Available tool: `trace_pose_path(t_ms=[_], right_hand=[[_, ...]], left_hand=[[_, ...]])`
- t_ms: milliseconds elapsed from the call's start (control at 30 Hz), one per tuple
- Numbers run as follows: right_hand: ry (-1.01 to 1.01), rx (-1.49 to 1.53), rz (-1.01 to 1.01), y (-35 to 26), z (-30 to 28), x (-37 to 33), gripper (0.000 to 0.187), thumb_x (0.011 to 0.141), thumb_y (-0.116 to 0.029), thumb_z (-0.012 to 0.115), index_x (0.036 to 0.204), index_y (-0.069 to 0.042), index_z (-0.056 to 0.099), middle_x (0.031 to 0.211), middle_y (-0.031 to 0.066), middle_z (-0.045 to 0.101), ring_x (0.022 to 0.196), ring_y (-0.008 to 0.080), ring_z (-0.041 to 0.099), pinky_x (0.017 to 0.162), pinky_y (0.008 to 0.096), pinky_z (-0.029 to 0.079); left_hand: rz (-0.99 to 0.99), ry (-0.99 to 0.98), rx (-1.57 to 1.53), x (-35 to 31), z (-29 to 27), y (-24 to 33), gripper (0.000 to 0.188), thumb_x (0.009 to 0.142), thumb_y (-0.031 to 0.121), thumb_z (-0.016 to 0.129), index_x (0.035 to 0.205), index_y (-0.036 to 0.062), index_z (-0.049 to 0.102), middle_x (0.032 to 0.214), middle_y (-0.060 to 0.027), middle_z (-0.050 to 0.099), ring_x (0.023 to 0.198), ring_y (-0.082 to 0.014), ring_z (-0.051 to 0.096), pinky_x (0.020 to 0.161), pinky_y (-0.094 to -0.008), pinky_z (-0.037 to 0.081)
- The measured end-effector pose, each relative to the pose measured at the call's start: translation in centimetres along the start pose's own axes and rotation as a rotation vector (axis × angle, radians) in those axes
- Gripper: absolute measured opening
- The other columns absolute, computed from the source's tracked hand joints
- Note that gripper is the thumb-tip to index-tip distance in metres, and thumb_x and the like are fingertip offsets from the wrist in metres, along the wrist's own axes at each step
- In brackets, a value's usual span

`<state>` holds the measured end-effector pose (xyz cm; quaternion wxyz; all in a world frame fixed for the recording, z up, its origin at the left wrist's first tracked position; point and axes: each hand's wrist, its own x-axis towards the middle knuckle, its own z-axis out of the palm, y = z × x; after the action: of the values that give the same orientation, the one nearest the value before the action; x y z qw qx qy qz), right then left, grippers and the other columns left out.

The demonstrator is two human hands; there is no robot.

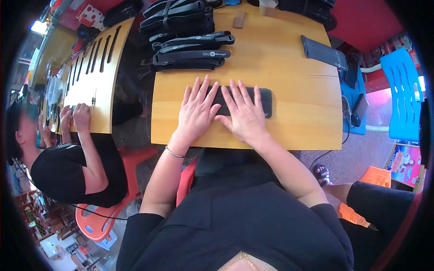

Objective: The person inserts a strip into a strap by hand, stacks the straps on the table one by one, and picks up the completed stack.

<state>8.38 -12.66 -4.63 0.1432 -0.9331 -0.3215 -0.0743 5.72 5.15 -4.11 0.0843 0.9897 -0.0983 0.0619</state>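
Observation:
A flat black rectangular item (266, 100) with rounded corners lies crosswise on the wooden table; I cannot make out its exact kind. My left hand (197, 109) rests over its left end, palm down, with the fingers stretched out and pointing away from me. Over its middle lies my right hand (246, 113), flat as well, with spread fingers and the thumb toward the left hand. The two hands almost meet at the thumbs. Neither is wrapped round anything. Much of the item is hidden under them, while its right end shows.
Stacks of black straps (190, 54) stand at the table's (307, 122) far left. A grey pouch (323, 52) lies far right, and a small wooden block (239, 20) at the back. Left, a co-worker (68, 176) sits at another table (101, 97). A blue chair (402, 95) stands right.

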Motion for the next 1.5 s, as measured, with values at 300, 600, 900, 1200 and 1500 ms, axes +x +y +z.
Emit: trace_pose_path(t_ms=[300,600,900,1200,1500], right_hand=[[-0.096,-0.125,0.143,4.0,-2.6,-4.1,0.080,0.090,-0.059,0.048,0.151,-0.013,0.025,0.157,0.0064,0.023,0.145,0.0246,0.020,0.116,0.0569,0.008],[0.014,-0.010,-0.043,2.8,-3.5,-3.5,0.081,0.091,-0.056,0.049,0.151,-0.009,0.023,0.158,0.0111,0.021,0.146,0.0272,0.017,0.116,0.0549,0.011],[-0.146,0.068,-0.064,2.1,-2.6,-3.5,0.085,0.089,-0.061,0.047,0.151,-0.009,0.023,0.158,0.0089,0.021,0.147,0.0245,0.016,0.117,0.0540,0.010],[-0.186,-0.096,0.074,4.9,-4.2,-4.0,0.084,0.091,-0.060,0.045,0.151,-0.005,0.023,0.157,0.0119,0.021,0.146,0.0267,0.019,0.116,0.0572,0.010],[0.086,0.223,0.177,8.5,-2.5,-3.5,0.070,0.092,-0.045,0.056,0.144,-0.003,0.035,0.147,0.0187,0.040,0.138,0.0327,0.034,0.111,0.0510,0.026]], left_hand=[[0.018,0.024,0.047,-0.2,-0.1,0.1,0.058,0.095,0.039,0.049,0.146,0.0135,0.038,0.153,-0.0131,0.031,0.141,-0.0333,0.027,0.114,-0.0501,0.024],[0.153,0.010,0.012,-2.3,-2.1,2.7,0.073,0.091,0.059,0.040,0.146,0.0104,0.037,0.156,-0.0117,0.026,0.146,-0.0296,0.018,0.117,-0.0499,0.011],[0.131,-0.067,-0.063,-2.9,-1.4,2.2,0.068,0.093,0.050,0.046,0.148,0.0108,0.034,0.156,-0.0134,0.025,0.145,-0.0296,0.020,0.117,-0.0494,0.013],[0.041,-0.058,0.088,-1.4,-1.5,-0.8,0.060,0.095,0.039,0.048,0.148,0.0132,0.033,0.155,-0.0114,0.027,0.145,-0.0309,0.021,0.117,-0.0506,0.014],[-0.079,0.139,-0.181,-2.2,-0.9,-1.5,0.061,0.096,0.035,0.048,0.148,0.0081,0.031,0.155,-0.0147,0.026,0.145,-0.0334,0.021,0.117,-0.0497,0.013]])
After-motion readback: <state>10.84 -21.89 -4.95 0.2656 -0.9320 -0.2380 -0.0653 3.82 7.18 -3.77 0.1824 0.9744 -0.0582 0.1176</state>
